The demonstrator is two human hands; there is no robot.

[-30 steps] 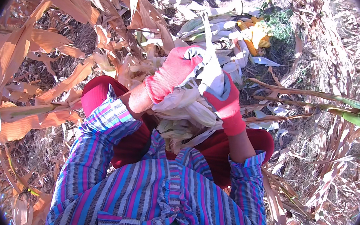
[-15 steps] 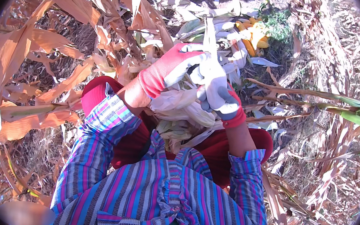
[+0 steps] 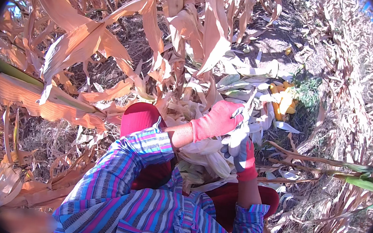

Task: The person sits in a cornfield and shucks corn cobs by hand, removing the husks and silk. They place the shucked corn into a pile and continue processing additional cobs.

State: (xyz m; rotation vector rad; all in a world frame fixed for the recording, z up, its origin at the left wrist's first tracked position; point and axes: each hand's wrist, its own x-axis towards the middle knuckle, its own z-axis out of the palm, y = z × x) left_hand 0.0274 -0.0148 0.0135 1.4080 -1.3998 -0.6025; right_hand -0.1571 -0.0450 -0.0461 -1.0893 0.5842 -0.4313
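Observation:
My left hand [image 3: 220, 120], in a red glove with a pale coated palm, is closed near the upper end of an ear of corn in its pale husk [image 3: 250, 106]. Just below it, my right hand [image 3: 242, 153], gloved alike, wraps round the lower part of the same ear. The ear points up and away, its husk tip sticking out beyond my fingers; most of it is hidden by the gloves. Under my hands, between my knees, lie several pale husked-over ears [image 3: 207, 157]. No kernels show on the held ear.
Bare yellow ears [image 3: 284, 99] lie in a heap beyond my hands, beside a green weed [image 3: 307, 90]. Loose husks [image 3: 244, 84] spread next to them. Tall dry corn stalks and leaves [image 3: 207, 27] rise ahead and at left; fallen stalks [image 3: 322, 165] lie at right.
My view has swung, so the scene sits lower and further right. My left hand has come closer to my right hand along the ear, and both still grip it.

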